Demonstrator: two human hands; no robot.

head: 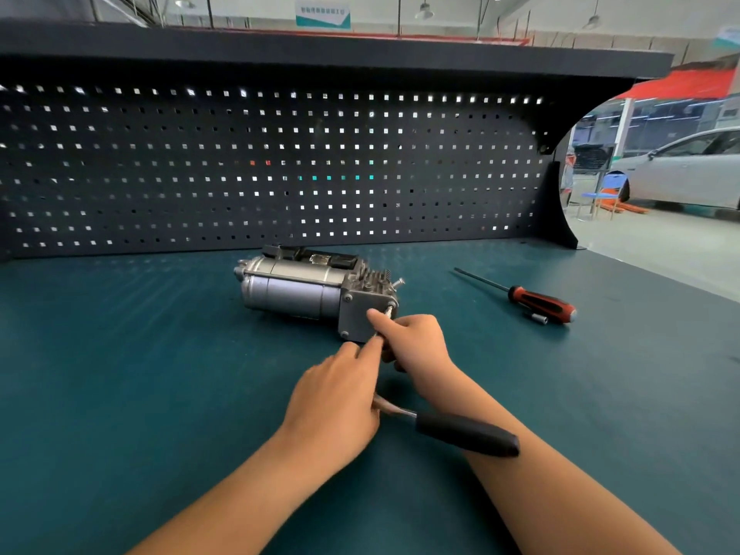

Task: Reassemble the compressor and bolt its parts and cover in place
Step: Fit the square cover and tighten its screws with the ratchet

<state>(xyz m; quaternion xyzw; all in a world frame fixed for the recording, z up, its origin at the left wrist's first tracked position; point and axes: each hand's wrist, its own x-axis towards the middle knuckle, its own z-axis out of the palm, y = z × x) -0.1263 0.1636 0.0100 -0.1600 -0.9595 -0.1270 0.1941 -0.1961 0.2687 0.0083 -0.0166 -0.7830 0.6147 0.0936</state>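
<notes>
A grey metal compressor [296, 288] lies on its side on the green bench mat [140, 374], its flat cover plate [356, 314] facing me. One bolt [398, 282] sticks out at the plate's upper right corner. My right hand [412, 342] pinches a second bolt [387, 310] at the plate's right edge. My left hand [336, 398] reaches its fingertips to the plate's lower right corner, where they meet my right hand. A black-handled tool [464, 432] lies under my forearms, its metal shaft partly hidden by my left hand.
A red-and-black screwdriver [536, 300] lies to the right of the compressor, with a small silver socket bit [538, 317] beside its handle. A dark pegboard [260, 170] walls off the back of the bench. The mat's right edge runs diagonally at the right.
</notes>
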